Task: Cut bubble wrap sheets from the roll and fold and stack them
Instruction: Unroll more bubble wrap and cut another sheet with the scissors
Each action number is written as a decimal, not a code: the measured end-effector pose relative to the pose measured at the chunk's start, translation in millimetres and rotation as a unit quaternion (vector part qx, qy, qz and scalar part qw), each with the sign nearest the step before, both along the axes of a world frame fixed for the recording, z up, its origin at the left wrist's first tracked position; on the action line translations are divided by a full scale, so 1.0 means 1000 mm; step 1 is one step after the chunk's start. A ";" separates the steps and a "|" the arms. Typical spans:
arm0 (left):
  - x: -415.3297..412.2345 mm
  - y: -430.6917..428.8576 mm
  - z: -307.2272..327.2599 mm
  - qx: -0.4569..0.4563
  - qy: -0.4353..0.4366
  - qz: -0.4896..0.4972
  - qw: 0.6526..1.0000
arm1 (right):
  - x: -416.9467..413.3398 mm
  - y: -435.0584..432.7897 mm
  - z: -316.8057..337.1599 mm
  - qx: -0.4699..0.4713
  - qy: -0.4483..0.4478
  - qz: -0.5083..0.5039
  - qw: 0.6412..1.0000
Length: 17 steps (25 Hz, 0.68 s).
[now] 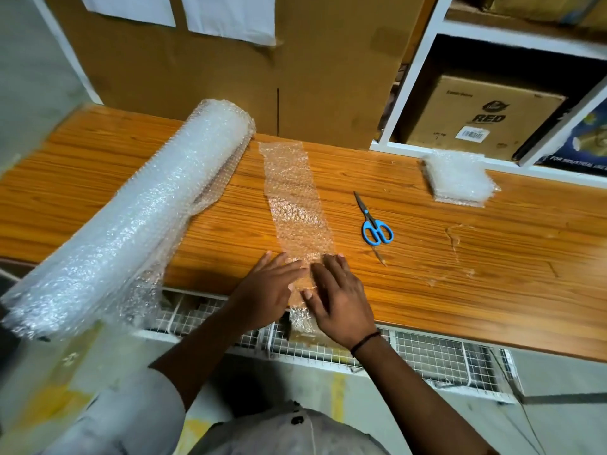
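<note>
Now I see both hands flat, fingers spread, left (267,292) and right (338,302) pressing the near end of the strip (295,198) on the table (460,244); its tail seemingly overhangs the edge. Roll (131,218) lies left, scissors (374,221) and stack (458,177) right.

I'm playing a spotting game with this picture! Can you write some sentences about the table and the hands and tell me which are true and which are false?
1. Both hands press on the near end of the cut bubble wrap strip. True: left hand and right hand lie flat on it.
2. The scissors are red. False: their handles are blue.
3. The right hand holds the scissors. False: they lie on the table, untouched.
4. The big roll lies left of the strip. True.
5. A stack of folded sheets sits at the far right. True.
</note>
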<state>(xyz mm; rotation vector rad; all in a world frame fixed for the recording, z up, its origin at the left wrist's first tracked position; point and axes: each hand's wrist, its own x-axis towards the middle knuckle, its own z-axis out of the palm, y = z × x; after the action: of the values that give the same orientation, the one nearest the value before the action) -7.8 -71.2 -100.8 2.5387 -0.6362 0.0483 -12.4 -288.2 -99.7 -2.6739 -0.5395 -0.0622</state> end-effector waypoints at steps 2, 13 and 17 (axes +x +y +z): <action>-0.007 0.000 0.000 0.017 0.020 -0.005 1.000 | -0.006 -0.019 0.001 -0.020 0.010 0.082 0.996; -0.027 -0.011 0.013 0.031 0.058 0.031 0.997 | 0.001 -0.050 0.013 0.043 -0.035 0.154 0.986; -0.022 -0.009 0.025 0.034 0.101 0.044 0.993 | 0.014 -0.040 0.035 0.133 -0.007 0.085 0.987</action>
<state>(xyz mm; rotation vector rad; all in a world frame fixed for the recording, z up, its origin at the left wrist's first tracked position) -30.1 -80.0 -76.0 2.5932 -0.4549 -0.2005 1.9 -328.4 -65.2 -2.3616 -0.7083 -0.0958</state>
